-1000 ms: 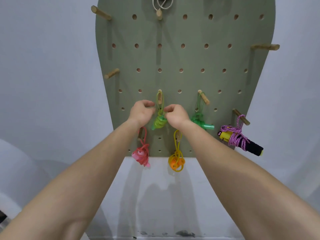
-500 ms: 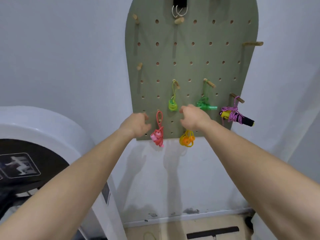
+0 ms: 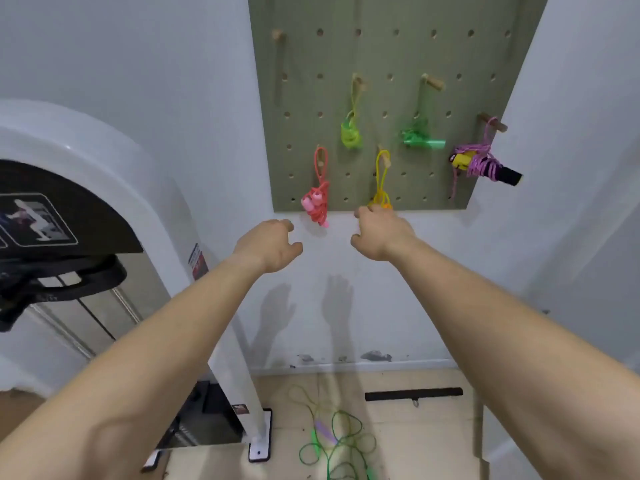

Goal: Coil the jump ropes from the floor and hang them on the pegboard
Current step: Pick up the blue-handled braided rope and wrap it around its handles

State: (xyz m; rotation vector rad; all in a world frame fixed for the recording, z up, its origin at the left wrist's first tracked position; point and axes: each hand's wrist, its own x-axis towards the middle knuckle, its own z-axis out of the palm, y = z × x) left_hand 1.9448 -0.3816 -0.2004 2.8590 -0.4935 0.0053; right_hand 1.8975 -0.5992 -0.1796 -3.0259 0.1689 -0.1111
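The green pegboard [image 3: 346,57] on the wall carries several coiled ropes on wooden pegs: a lime one [image 3: 350,135], a bright green one [image 3: 420,138], a pink one [image 3: 317,202], a yellow-orange one [image 3: 381,181] and a purple one with black and yellow handles [image 3: 481,164]. A loose green rope [image 3: 334,445] lies tangled on the floor below. My left hand [image 3: 268,244] hangs in the air below the board, fingers loosely curled, holding nothing. My right hand [image 3: 381,232] is just under the yellow-orange coil and hides its lower part; it grips nothing.
A large white exercise machine [image 3: 104,209] with a black panel stands at the left, its base foot [image 3: 259,434] on the floor. A dark bar [image 3: 414,393] lies on the floor near the baseboard. White wall surrounds the board.
Both hands have come down and away from the lime rope on its peg. The view has tilted down, so the floor and its loose green rope now show.
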